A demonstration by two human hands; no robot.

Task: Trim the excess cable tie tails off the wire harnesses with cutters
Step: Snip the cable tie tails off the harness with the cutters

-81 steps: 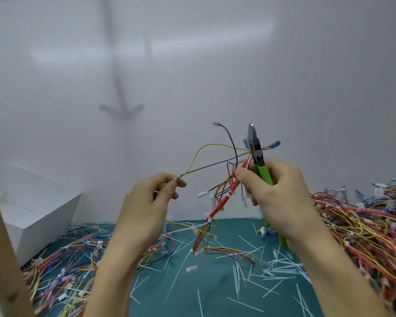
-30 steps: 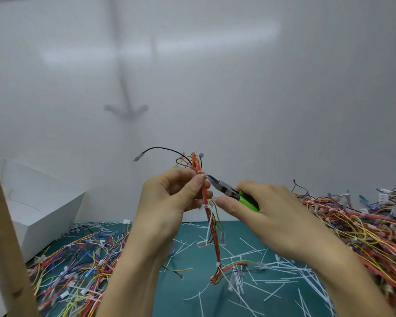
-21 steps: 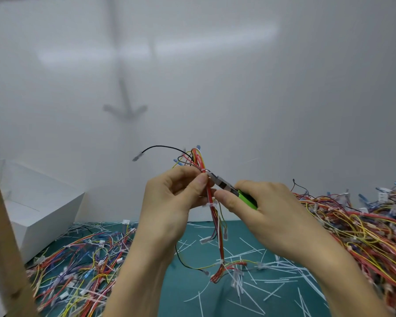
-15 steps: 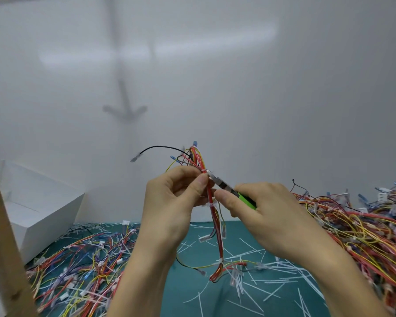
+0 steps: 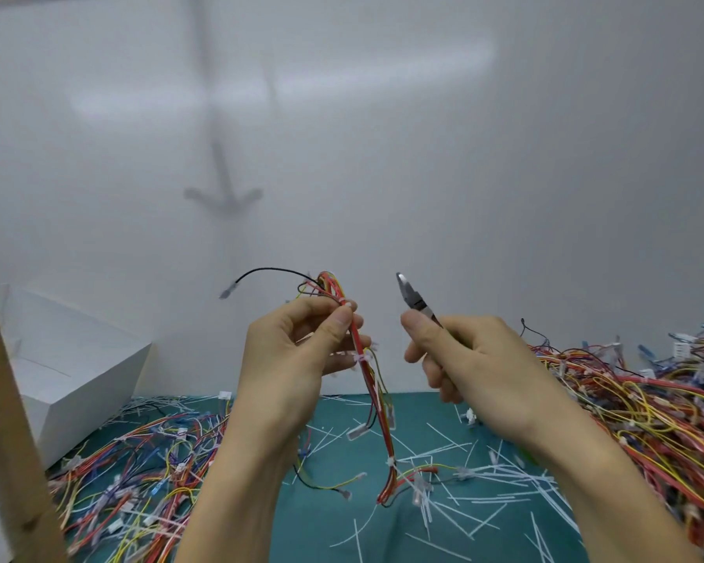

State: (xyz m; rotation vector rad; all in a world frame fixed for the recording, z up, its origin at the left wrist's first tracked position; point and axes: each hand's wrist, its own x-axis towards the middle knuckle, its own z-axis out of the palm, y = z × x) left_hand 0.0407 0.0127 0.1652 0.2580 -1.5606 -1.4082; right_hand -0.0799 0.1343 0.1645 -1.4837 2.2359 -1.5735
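The left hand (image 5: pixel 297 359) pinches the wire harness (image 5: pixel 376 400) between thumb and fingertips, the bundle hanging below them. The right hand (image 5: pixel 472 359) curls its fingers round the cutters (image 5: pixel 411 298), tip pointing up just right of those fingertips, clear of the harness. Far left sits a white box (image 5: pixel 70 371), contents indiscernible.

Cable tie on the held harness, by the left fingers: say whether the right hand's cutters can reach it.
Probably yes: the cutters in the right hand hang beside the harness, only air between, and the cable tie shows uncovered.
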